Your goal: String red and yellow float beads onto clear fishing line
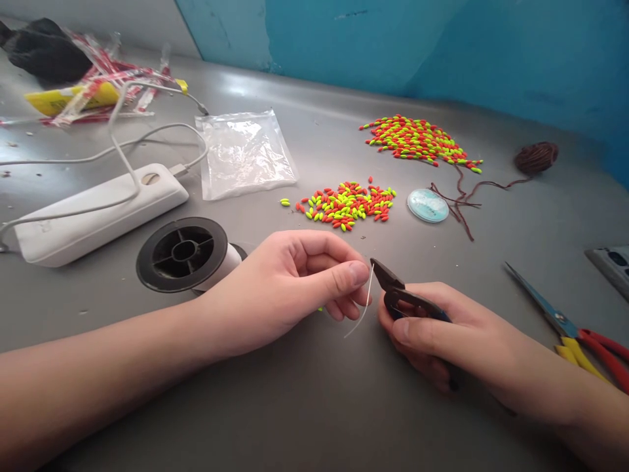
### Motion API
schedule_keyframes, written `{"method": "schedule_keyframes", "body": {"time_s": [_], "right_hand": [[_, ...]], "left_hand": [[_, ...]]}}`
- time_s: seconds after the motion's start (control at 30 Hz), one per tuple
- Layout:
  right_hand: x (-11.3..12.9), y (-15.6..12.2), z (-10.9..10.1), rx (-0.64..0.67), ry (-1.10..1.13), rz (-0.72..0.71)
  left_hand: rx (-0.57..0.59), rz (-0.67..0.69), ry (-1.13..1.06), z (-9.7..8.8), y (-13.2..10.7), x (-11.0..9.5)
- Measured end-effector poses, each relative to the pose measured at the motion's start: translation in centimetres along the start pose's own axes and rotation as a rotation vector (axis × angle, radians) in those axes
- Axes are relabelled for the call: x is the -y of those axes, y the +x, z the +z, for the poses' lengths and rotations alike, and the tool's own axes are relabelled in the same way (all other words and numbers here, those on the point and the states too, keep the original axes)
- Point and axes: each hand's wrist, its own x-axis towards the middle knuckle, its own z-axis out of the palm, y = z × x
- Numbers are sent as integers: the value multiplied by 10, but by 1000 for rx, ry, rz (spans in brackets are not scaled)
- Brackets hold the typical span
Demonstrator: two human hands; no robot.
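Thumb and forefinger of my left hand (304, 278) pinch a thin whitish line (366, 309), whose loose end curves down below the fingertips. My right hand (442, 331) is wrapped round a pair of dark pliers (390, 280). The tips of the pliers' jaws are at the upper part of the line, close by my left thumb; whether they grip it I cannot tell. Behind my left wrist lies a black-flanged spool (183, 254) of pale line, partly hidden. Just beyond my hands is a loose pile of small red and yellow-green floats (344, 203).
Farther back lies a bigger pile of such floats (417, 139), near a round pale-blue disc (427, 205) and a ball of brown cord (535, 157). Scissors (565, 328) lie at right. On the left are a clear bag (248, 157), a white power strip (98, 213) with cables, and wrappers (108, 78).
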Motion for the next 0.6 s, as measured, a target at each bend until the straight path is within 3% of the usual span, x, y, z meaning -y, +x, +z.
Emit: {"method": "schedule_keyframes", "body": {"time_s": [0.6], "right_hand": [[4,0,0,22,7,-22]], "left_hand": [[12,-16,38,-1,1,1]]}}
